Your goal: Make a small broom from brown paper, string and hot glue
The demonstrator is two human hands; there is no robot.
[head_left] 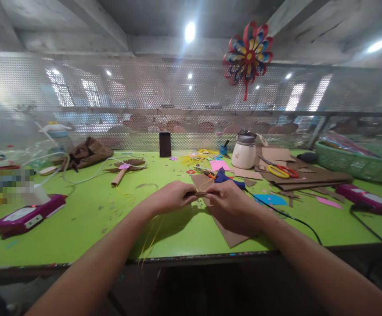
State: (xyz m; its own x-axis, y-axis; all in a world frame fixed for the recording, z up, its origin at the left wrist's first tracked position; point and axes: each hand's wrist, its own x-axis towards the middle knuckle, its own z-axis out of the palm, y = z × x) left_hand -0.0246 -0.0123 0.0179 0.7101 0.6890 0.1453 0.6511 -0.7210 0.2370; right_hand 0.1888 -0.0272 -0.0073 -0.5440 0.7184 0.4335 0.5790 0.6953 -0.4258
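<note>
Just above the front middle of the table, my left hand (pixel 171 196) and my right hand (pixel 229 201) meet, both closed in a pinch. Between their fingertips is a thin brown paper strip (pixel 201 193), mostly covered by the fingers. Yellow strings (pixel 153 237) dangle below my left hand; where they attach is hidden. Under my right hand lies a flat brown cardboard sheet (pixel 228 230). Right behind that hand rests a blue glue gun (pixel 223 175) with a black cord.
Yellow and red scissors (pixel 281 171) lie on brown paper (pixel 322 177) at the right. A lidded jar (pixel 244 151), a phone (pixel 165 145) and a green basket (pixel 358 160) stand farther back. Purple power strips (pixel 29 215) sit at both sides. A brown paper piece with a rolled stem (pixel 118 176) lies left.
</note>
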